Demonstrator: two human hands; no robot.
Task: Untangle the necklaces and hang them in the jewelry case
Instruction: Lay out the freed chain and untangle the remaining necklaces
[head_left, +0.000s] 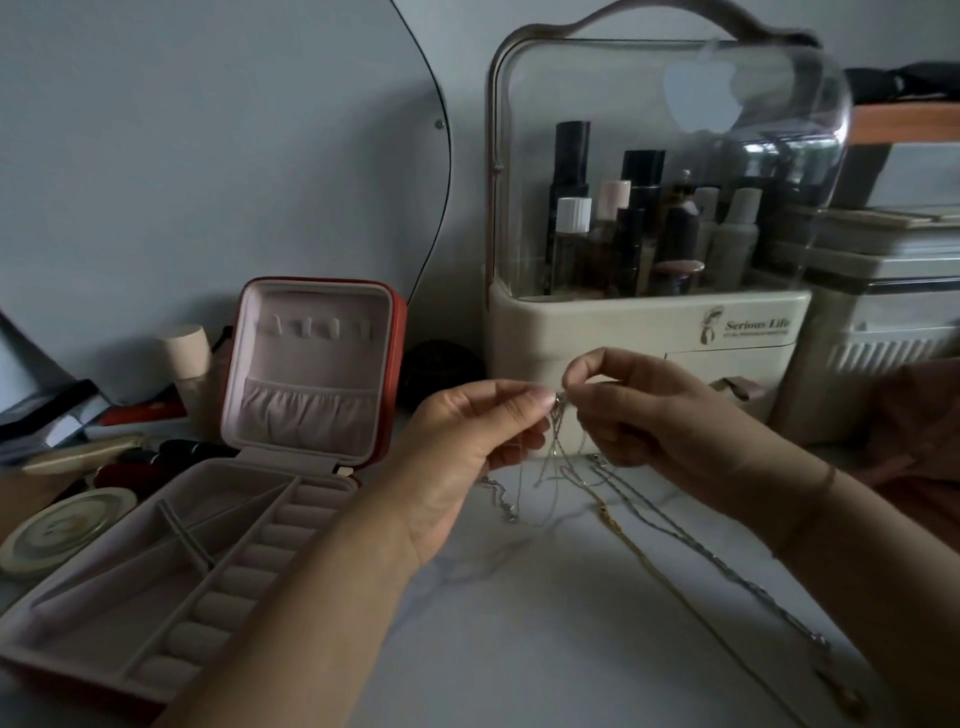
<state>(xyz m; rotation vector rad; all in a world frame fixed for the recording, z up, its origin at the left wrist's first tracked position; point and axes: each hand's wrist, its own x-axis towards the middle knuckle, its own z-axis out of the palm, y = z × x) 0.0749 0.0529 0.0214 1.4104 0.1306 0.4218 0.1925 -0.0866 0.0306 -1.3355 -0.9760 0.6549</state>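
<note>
Both hands are raised over the table (545, 623), right of the open case (218, 519). The left hand (467, 447) and right hand (639, 415) each pinch the tangled necklaces (558, 441) at the knot between fingertips; loose chains trail down onto the table.

Brightness: dim and underexposed, with a cool grey cast over the wall and the worktop (545, 649).
Light: soft and diffuse; the palest patch lies at the worktop's front middle, while its right edge sinks into murk.
Shadows: faint and soft-edged on the worktop; the clutter at its back left corner lies in deep shade.
Glare: pale reflected streaks on the organiser's clear cover (623, 93) at the back right.
Blur: a slight smear all over; the necklaces (558, 447) read as faint threads, and the hooks in the jewelry case (311, 364) as smudges.
Distortion: wide-angle bowing; the organiser leans, and the case stretches toward the front left corner.
</note>
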